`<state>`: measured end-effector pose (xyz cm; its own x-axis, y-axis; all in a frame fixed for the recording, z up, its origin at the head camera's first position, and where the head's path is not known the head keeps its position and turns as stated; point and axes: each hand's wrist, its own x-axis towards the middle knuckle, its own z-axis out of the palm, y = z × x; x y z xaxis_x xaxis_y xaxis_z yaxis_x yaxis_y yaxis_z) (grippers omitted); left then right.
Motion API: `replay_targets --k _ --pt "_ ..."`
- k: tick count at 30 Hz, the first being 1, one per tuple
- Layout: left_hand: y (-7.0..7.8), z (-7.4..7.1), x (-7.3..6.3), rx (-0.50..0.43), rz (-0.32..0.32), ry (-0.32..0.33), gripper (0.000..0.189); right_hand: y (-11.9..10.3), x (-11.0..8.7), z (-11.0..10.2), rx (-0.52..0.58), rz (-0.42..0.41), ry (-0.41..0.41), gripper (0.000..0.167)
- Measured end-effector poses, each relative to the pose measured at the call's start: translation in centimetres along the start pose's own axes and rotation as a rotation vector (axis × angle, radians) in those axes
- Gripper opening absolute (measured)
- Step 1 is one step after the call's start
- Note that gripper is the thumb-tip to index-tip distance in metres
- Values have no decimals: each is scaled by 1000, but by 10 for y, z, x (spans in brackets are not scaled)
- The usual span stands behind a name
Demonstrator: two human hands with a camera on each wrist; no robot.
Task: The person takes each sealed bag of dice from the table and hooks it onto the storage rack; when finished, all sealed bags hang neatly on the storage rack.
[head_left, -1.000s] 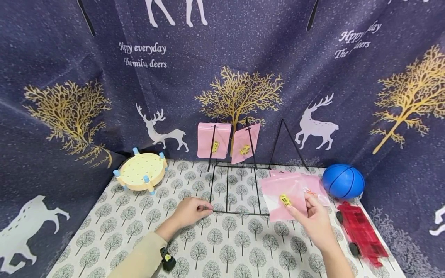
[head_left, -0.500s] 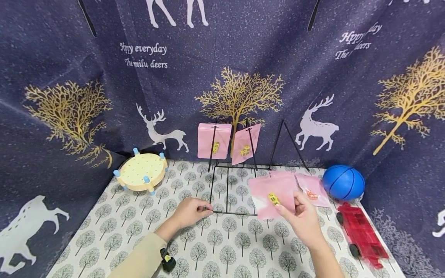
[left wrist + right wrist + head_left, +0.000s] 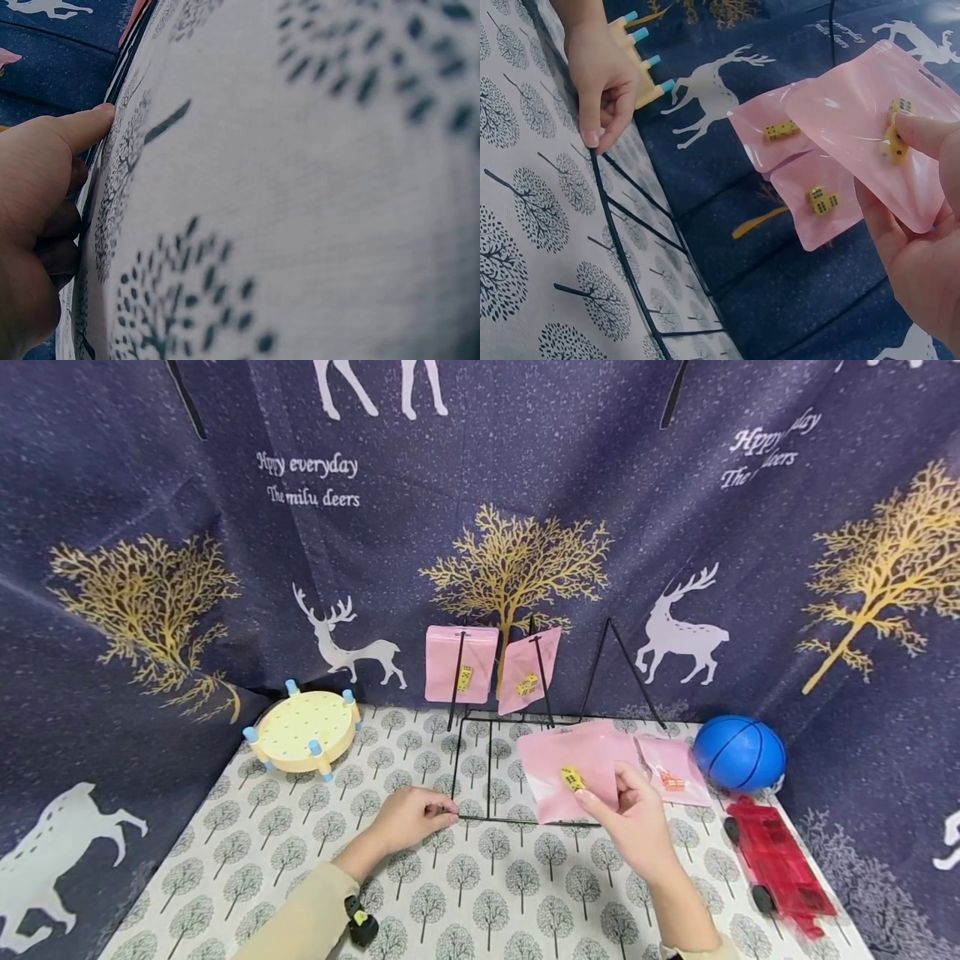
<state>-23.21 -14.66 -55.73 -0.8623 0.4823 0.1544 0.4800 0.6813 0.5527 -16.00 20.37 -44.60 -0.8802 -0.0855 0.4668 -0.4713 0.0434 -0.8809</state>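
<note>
My right hand (image 3: 637, 827) pinches a pink zip bag (image 3: 542, 768) between thumb and fingers, with yellow dice (image 3: 897, 139) showing through the film. In the head view the bag is tilted and overlaps the right part of the black wire display rack (image 3: 489, 777). My left hand (image 3: 416, 818) pinches the front left corner of the rack's base at the table; in the left wrist view its index finger (image 3: 86, 126) is stretched out along the rack. Two similar pink bags, a left one (image 3: 441, 664) and a right one (image 3: 513, 672), hang on the rack's hooks.
Another pink bag (image 3: 693, 777) with red-orange pieces lies right of the rack. Beyond it are a blue ball (image 3: 738, 752) and a red toy car (image 3: 780, 860). A yellow round toy with blue legs (image 3: 303, 731) stands at left. Dark deer-print cloth (image 3: 390, 552) hangs behind.
My right hand has moved left with the pink bag, bringing it across the rack's right part and uncovering more of the bag lying on the table. My left hand has stayed at the rack's corner.
</note>
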Motion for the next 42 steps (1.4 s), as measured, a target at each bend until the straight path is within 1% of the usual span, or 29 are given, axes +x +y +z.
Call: replay_targets --k 6,11,18,24,28,32,35,39,42 --pt "-1 0 0 -9 0 5 9 3 3 5 -9 2 16 29" --pt "-3 0 1 -13 -7 -3 9 4 7 8 -12 -3 16 26" --pt "-2 0 0 -14 -14 -13 11 5 10 12 11 1 18 30" --pt "-2 -1 0 -10 -8 -8 11 7 12 16 0 31 54 31" --pt "-1 -1 0 -3 -21 -12 11 9 16 18 -14 44 61 29" --pt "-1 -1 1 -2 -33 -16 11 12 20 20 -35 84 81 29" --pt "-1 -1 0 -8 -21 -9 11 15 25 22 -48 120 100 32" --pt "-2 0 1 -11 -13 -5 11 20 32 26 -25 144 118 39" --pt "-3 0 1 -7 -20 -9 12 26 38 29 9 138 131 38"
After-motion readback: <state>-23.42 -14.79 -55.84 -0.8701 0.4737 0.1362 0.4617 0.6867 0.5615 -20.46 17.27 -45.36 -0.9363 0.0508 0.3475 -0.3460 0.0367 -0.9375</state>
